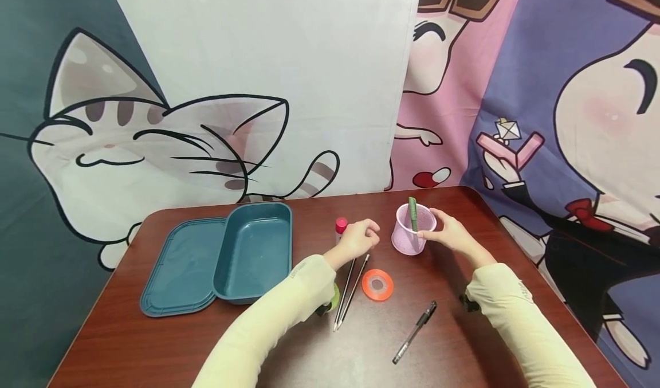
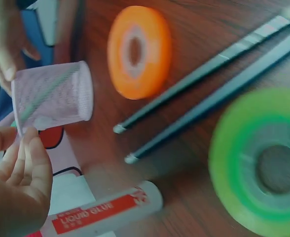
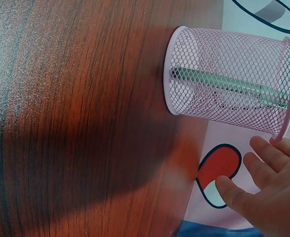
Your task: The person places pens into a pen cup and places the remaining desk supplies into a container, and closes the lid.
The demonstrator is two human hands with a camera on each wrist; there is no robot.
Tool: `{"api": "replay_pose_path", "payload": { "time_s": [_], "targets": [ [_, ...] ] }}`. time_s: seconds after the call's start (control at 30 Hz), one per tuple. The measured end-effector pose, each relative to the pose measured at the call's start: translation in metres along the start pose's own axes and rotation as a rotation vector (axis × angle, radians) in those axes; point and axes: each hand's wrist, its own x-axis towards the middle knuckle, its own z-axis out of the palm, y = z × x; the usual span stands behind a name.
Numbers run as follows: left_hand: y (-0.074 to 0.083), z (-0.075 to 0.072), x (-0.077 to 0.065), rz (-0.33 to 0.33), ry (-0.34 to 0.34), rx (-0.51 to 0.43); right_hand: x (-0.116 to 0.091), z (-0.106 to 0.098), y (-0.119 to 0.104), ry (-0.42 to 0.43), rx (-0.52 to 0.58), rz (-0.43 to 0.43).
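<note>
A pink mesh pen cup stands upright at the back right with a green pen leaning inside it. My right hand holds the cup at its rim, thumb and a finger on the rim, the other fingers spread beside it. My left hand hovers left of the cup, fingers loosely bent, nothing seen in it. Close by that hand is a liquid glue bottle with a red cap. Two dark pencils lie below the left hand. Right of them is an orange tape roll.
A green tape roll lies partly under the left sleeve in the head view. At the front lies a black pen. A teal box overlaps its lid on the left. A printed cloth hangs behind the table.
</note>
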Motion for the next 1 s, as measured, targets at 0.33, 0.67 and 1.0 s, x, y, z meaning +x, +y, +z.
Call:
{"api": "replay_pose_path", "payload": {
  "time_s": [0.33,0.67,1.0],
  "targets": [
    [-0.025,0.005,-0.023,0.062,-0.058,0.217,-0.001,-0.002,-0.001,-0.003,-0.017,0.002],
    [-0.044,0.013,-0.036,0.055,0.021,0.291,-0.002,-0.002,-0.003,0.008,-0.031,-0.006],
    [-0.052,0.025,-0.045,-0.029,0.105,0.331,-0.003,-0.001,-0.002,0.027,0.005,-0.070]
  ]
}}
